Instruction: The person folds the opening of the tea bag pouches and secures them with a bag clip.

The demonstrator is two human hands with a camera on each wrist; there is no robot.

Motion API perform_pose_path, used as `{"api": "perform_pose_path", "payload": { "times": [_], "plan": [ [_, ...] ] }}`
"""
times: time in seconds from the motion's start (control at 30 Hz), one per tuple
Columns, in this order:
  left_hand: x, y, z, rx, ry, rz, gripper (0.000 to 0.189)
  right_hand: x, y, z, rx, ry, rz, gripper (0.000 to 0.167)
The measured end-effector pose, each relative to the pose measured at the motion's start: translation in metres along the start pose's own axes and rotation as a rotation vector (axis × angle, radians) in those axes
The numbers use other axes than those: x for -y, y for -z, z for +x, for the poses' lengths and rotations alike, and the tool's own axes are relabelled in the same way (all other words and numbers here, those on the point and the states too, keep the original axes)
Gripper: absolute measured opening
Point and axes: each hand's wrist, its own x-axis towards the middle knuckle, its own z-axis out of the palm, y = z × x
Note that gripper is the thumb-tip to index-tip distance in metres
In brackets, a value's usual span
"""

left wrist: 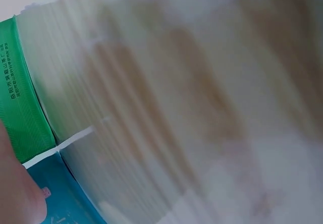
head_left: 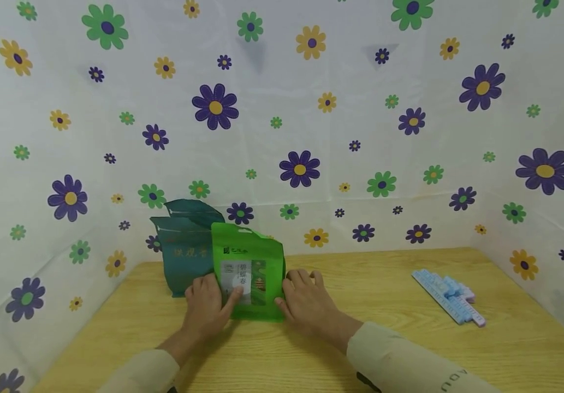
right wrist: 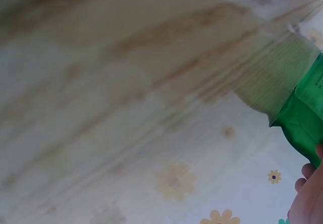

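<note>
A bright green tea pouch (head_left: 272,256) with a pale label and Chinese characters stands upright on the table, held from both sides. My left hand (head_left: 208,308) grips its lower left side, thumb across the front label and the other fingers partly hidden beside it. At the lower right edge, my right hand (head_left: 311,303) holds the pouch with the thumb at the front and fingers round the side. Two teal pouches stand just behind and left, the front teal pouch (head_left: 180,273) overlapping the rear teal pouch (head_left: 188,206). The left wrist view shows the green pouch's base (left wrist: 28,113).
On the right of the wooden table (head_left: 360,305) lies a small pile of light blue and lilac strips (head_left: 446,295). A white curtain (head_left: 272,142) printed with flowers encloses the back and sides of the table.
</note>
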Motion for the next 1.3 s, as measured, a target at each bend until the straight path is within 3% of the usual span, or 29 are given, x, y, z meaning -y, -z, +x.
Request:
{"api": "perform_pose_path", "payload": {
  "times": [0.5, 0.87, 1.3],
  "plan": [
    [-0.011, -0.009, -0.001, -0.005, -0.034, -0.012, 0.058, -0.01, -0.003, -0.009, 0.004, -0.01, -0.059, 0.032],
    [-0.023, -0.013, 0.0, 0.022, -0.013, -0.043, 0.057, -0.018, 0.002, -0.016, 0.007, -0.016, -0.059, 0.031],
    [-0.037, -0.022, 0.006, 0.025, -0.015, -0.001, 0.06, -0.033, 0.004, -0.022, -0.01, -0.039, -0.06, 0.028]
  ]
}}
